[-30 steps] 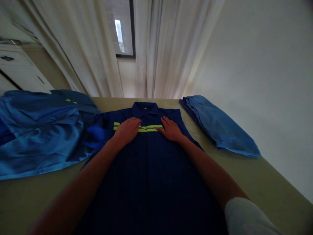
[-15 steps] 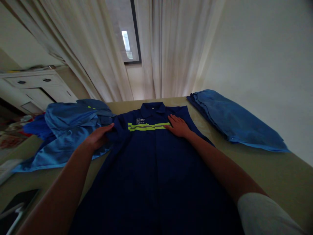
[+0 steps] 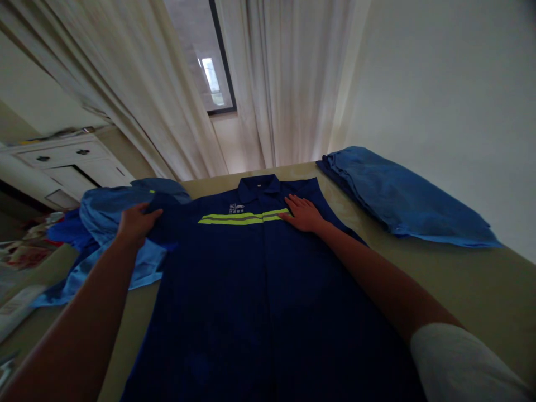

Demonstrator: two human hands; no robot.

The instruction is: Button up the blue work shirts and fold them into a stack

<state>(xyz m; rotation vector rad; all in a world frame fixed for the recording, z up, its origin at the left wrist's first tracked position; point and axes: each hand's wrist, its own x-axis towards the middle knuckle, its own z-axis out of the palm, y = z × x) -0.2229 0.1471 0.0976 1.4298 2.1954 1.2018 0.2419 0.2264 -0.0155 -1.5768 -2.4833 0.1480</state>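
A dark navy work shirt [image 3: 226, 279] lies spread on the table, its collar at the far end. Across its chest runs a yellow-green reflective stripe, with a small white logo above it on the left. My left hand [image 3: 138, 223] grips the shirt's left-side sleeve and holds it stretched outward, over the edge of a blue clothes pile. Flat on the chest, at the stripe's right end, rests my right hand [image 3: 305, 214] with its fingers spread. The sleeve on the right side does not show.
Crumpled blue clothes [image 3: 100, 206] are heaped on the left of the table [image 3: 452, 290]. A folded blue stack [image 3: 410, 195] lies at the right near the wall. Curtains [image 3: 293, 72] hang behind, and a white cabinet [image 3: 62, 162] stands at far left.
My left hand has moved left, drawing the sleeve out from the shirt's body and over the blue heap. My right hand stays pressed on the chest. The view has shifted slightly.
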